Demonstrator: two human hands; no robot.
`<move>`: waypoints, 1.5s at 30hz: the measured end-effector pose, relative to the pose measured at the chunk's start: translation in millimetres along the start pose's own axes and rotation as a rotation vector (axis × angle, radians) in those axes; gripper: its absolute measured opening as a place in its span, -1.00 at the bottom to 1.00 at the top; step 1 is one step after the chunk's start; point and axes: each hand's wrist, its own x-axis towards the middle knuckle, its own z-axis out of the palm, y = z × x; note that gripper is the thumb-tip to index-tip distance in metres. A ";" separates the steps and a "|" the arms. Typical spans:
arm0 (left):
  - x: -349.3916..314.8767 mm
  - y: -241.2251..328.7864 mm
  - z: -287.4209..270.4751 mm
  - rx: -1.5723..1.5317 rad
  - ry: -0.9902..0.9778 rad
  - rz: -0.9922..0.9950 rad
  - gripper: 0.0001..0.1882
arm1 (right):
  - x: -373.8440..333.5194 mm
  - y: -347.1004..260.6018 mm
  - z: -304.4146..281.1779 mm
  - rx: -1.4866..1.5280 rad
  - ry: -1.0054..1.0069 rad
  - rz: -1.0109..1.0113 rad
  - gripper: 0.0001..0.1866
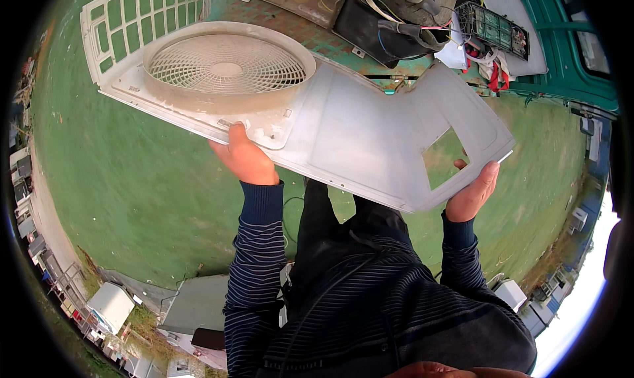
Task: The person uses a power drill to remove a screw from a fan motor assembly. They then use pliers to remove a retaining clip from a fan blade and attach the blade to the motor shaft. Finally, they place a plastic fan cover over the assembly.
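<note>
A large off-white sheet-metal casing panel (pixel 356 137), like that of an outdoor air conditioner, is held up in front of my body. Its left part carries a round fan grille (pixel 228 69), and a slatted side grille (pixel 148 15) bends up at the far left end. Dirt and stains mark the area around the round grille. My left hand (pixel 247 159) grips the near edge below the grille, thumb on top and fingers hidden underneath. At the right end, my right hand (pixel 474 194) clasps the edge next to a cut-out, through which a fingertip shows.
Beyond the panel, a worn greenish surface (pixel 244 11) bears a black housing (pixel 376 31) with loose wires, a dark grid-like tray (pixel 495 29) and a red and white cloth (pixel 492 73). A green vehicle body (pixel 561 68) stands at the right. Green ground (pixel 132 200) surrounds my legs.
</note>
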 end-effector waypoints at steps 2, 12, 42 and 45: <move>-0.1 0.3 1.8 -0.030 0.014 0.021 -0.37 | 0.4 -9.5 5.1 -0.058 0.011 0.020 -0.35; -2.3 10.9 12.9 -0.100 -0.052 0.020 -0.28 | 12.5 -11.1 6.0 0.064 0.030 0.070 -0.51; -3.4 58.2 67.7 0.387 -0.245 -0.148 -0.32 | 27.3 -17.3 -8.8 0.316 -0.178 0.241 -0.49; 26.4 75.0 58.1 0.446 -0.210 -0.209 -0.26 | 41.2 -26.3 -4.2 0.366 -0.182 0.309 -0.44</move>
